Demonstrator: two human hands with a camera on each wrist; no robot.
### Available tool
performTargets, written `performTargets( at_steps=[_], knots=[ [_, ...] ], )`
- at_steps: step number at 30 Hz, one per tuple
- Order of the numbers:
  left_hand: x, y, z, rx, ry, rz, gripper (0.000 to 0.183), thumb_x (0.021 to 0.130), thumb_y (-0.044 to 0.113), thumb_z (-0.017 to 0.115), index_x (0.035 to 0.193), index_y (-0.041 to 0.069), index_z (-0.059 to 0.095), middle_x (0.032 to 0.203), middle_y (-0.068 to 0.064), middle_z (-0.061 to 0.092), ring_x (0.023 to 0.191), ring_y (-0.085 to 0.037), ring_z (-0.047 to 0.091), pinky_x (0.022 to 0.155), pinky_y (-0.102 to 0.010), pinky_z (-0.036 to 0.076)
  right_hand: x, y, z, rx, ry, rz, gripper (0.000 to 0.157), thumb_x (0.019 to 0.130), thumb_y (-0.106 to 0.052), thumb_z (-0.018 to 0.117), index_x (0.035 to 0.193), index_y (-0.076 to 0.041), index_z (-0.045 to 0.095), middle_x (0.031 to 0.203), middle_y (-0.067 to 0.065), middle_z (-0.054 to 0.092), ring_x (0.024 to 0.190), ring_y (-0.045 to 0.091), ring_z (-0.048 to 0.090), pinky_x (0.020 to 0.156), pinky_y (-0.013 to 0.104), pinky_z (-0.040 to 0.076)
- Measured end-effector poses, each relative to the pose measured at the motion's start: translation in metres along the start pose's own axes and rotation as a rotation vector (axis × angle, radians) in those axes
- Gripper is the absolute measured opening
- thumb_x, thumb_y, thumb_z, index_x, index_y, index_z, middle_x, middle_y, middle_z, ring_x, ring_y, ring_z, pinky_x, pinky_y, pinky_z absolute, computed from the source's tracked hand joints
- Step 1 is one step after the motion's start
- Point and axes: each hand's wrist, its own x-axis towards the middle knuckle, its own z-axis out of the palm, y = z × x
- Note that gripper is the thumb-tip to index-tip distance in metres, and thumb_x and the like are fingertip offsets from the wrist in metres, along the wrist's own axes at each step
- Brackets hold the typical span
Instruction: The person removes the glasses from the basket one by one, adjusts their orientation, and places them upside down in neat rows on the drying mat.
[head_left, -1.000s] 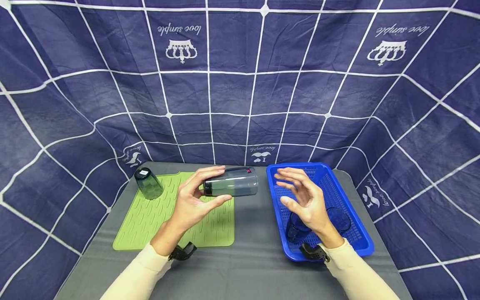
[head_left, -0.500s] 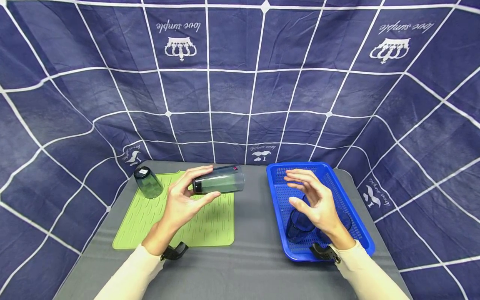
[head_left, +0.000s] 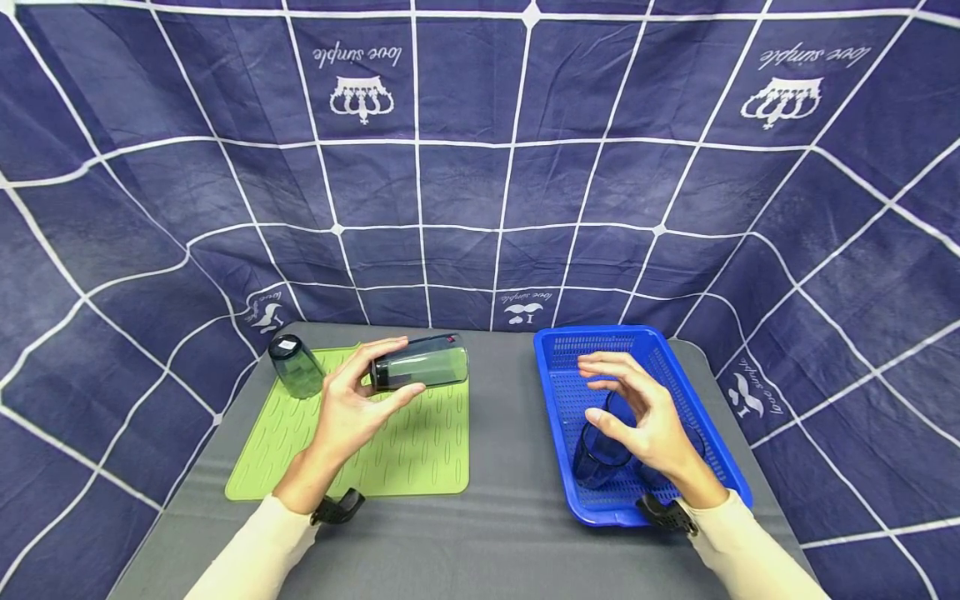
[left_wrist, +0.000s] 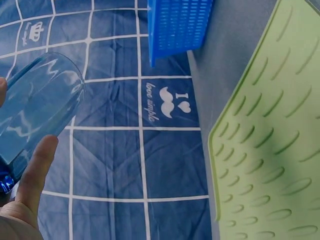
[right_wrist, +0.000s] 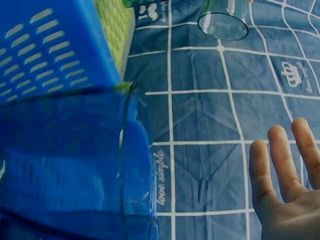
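Note:
My left hand [head_left: 348, 404] grips a tinted drinking glass [head_left: 431, 363] near its base, between thumb and fingers. The glass lies sideways in the air above the green ridged mat [head_left: 405, 458], its mouth pointing right. In the left wrist view the clear wall of this glass [left_wrist: 45, 100] shows beside the thumb. Over the blue basket [head_left: 551, 417] hovers my right hand [head_left: 648, 417], fingers loosely bent and holding nothing. Below it, glasses [head_left: 597, 458] stand in the basket, partly hidden by the hand. Upside down on the mat's far left corner rests another glass [head_left: 297, 367].
A grey table [head_left: 502, 517] carries the mat at left and the basket at right. Dark blue cloth [head_left: 465, 192] with white grid lines hangs behind and along both sides. Each wrist wears a black strap [head_left: 339, 506].
My left hand has moved left with the glass, from beyond the mat's right edge to above it. The right hand has shifted slightly right and down over the basket.

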Motion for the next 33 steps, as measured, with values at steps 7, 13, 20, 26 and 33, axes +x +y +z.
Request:
performTargets(
  at_steps=[7,13,20,26,33],
  knots=[
    [-0.001,-0.010,-0.004,0.035,0.027,0.008,0.071,0.078,-0.010,0.104,0.143,0.007,0.080,0.137,-0.021,0.082,0.115,0.000,0.078,0.086,-0.021,0.069,-0.006,0.000,-0.007,-0.116,-0.029,0.018,0.065,0.084,0.020,0.083,0.146,0.005,0.074,0.154,0.019,0.070,0.147,0.018,0.068,0.116,0.027,0.062],
    [-0.001,-0.014,-0.008,0.072,0.041,-0.026,0.073,0.077,-0.008,0.106,0.143,0.010,0.080,0.134,-0.019,0.083,0.108,0.001,0.078,0.083,-0.020,0.069,-0.008,-0.001,-0.014,-0.255,-0.065,0.018,0.069,0.083,0.009,0.092,0.148,-0.007,0.077,0.153,0.013,0.072,0.147,0.017,0.067,0.114,0.023,0.060],
    [-0.002,-0.020,-0.011,0.070,0.061,-0.063,0.073,0.078,-0.006,0.106,0.143,0.011,0.079,0.132,-0.017,0.083,0.105,0.001,0.078,0.080,-0.020,0.069,-0.013,-0.001,-0.020,-0.416,-0.114,0.046,0.069,0.084,-0.007,0.097,0.149,-0.021,0.078,0.154,0.005,0.073,0.147,0.018,0.067,0.114,0.021,0.055],
    [-0.002,-0.027,-0.014,0.135,0.098,-0.051,0.072,0.075,-0.003,0.108,0.140,0.011,0.081,0.128,-0.015,0.085,0.100,0.005,0.074,0.077,-0.013,0.066,-0.019,0.000,-0.022,-0.481,-0.144,0.063,0.070,0.085,-0.011,0.099,0.150,-0.025,0.078,0.155,0.002,0.073,0.148,0.020,0.067,0.127,0.016,0.042],
    [0.001,-0.034,-0.021,0.250,0.148,-0.007,0.072,0.071,0.002,0.112,0.136,0.013,0.083,0.120,-0.014,0.089,0.091,0.004,0.072,0.073,-0.006,0.057,-0.023,-0.002,-0.021,-0.501,-0.175,0.036,0.073,0.084,-0.013,0.100,0.152,-0.025,0.077,0.156,0.003,0.072,0.149,0.021,0.066,0.131,0.016,0.040]
  ],
)
